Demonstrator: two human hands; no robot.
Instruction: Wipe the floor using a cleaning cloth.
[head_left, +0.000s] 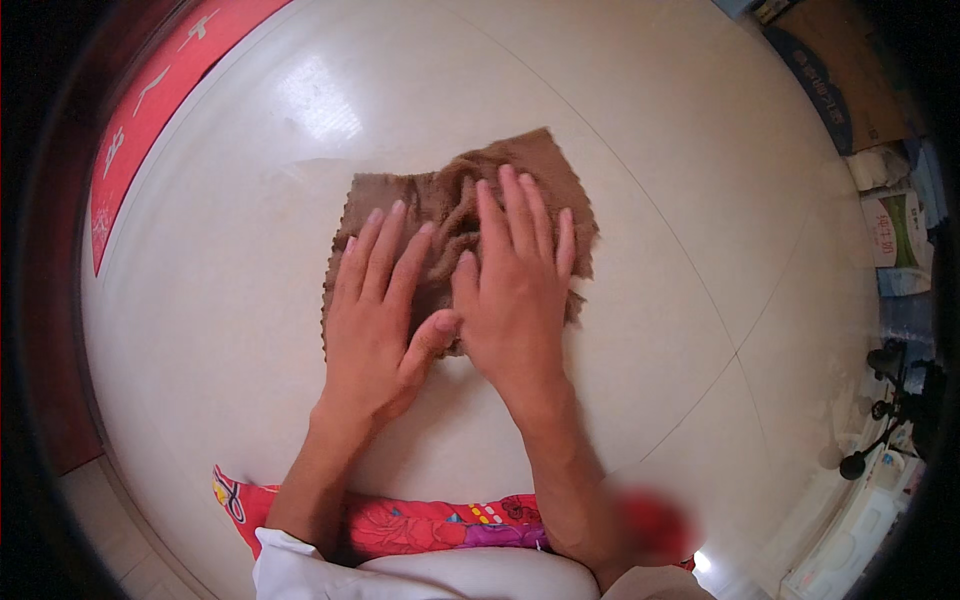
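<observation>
A brown cloth with a scalloped edge lies on glossy pale floor tiles. Folds bunch up along its middle, while its left side and upper right corner are flatter. My left hand rests palm down over the lower left part, fingers spread. Over the right half, my right hand is also palm down with its fingers apart. The two hands are close together at the thumbs, and they hide the cloth's lower parts. Neither hand grasps anything.
Red floral fabric lies below my wrists, close to my body. A red panel with writing runs along the upper left edge. On the right stand a cardboard box, a carton and a black wheeled base.
</observation>
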